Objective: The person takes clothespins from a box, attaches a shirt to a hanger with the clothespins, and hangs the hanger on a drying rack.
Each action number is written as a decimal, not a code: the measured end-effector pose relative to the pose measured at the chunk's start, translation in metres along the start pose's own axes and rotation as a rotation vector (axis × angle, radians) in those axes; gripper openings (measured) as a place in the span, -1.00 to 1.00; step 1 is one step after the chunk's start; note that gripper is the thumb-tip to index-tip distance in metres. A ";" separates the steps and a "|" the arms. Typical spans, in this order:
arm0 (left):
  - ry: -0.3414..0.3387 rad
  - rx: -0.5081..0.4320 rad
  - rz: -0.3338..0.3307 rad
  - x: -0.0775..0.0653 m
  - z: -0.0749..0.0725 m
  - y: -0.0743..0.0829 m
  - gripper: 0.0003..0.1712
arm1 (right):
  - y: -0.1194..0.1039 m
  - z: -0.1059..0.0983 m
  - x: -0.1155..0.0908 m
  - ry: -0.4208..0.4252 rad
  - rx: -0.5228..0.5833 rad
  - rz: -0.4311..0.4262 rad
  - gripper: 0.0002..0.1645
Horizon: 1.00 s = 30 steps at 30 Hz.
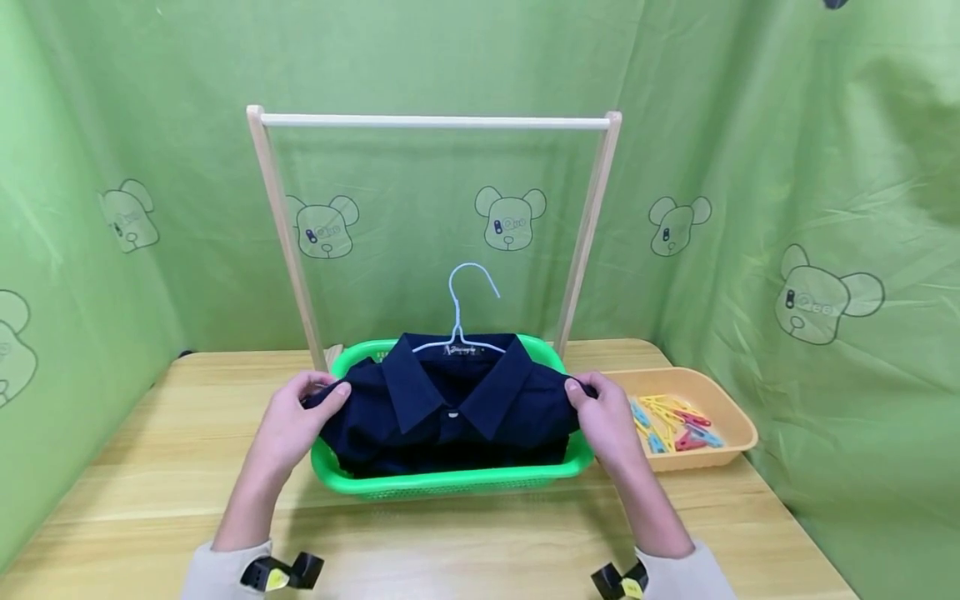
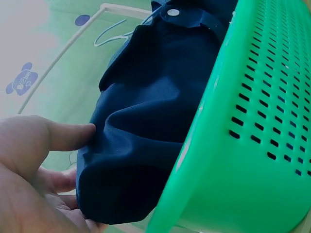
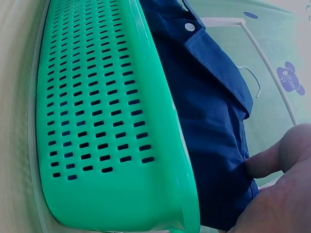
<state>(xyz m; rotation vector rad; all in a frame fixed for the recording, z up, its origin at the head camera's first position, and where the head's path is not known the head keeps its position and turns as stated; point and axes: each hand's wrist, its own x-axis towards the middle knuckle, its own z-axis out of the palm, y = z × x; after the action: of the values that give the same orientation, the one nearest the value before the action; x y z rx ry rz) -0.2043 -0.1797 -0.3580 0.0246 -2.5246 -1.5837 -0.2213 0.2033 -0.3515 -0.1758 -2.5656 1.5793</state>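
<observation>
head view: left hand [image 1: 300, 417] and right hand [image 1: 603, 417] each pinch the navy shirt's [image 1: 450, 408] shoulders

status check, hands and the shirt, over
Left hand and right hand each pinch a shoulder of the navy shirt. Shirt on white hanger, in green basket. Nothing blocking the rack.

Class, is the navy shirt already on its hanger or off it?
On it: the white wire hanger rises from the collar of the navy shirt.
</observation>
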 end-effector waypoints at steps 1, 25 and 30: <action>0.013 -0.004 0.004 0.000 0.000 0.001 -0.51 | 0.000 0.000 0.000 -0.001 0.004 0.004 -0.64; -0.051 -0.084 -0.032 0.002 -0.004 -0.002 -0.51 | -0.006 -0.001 0.002 0.028 0.067 0.051 -0.65; -0.022 -0.211 -0.064 0.002 -0.001 -0.001 -0.60 | -0.008 0.000 0.002 0.034 0.097 0.059 -0.67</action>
<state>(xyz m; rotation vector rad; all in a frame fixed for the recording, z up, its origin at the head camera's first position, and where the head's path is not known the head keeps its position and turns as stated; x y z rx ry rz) -0.2062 -0.1815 -0.3580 0.0629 -2.3803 -1.8771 -0.2238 0.1998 -0.3440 -0.2686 -2.4737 1.7016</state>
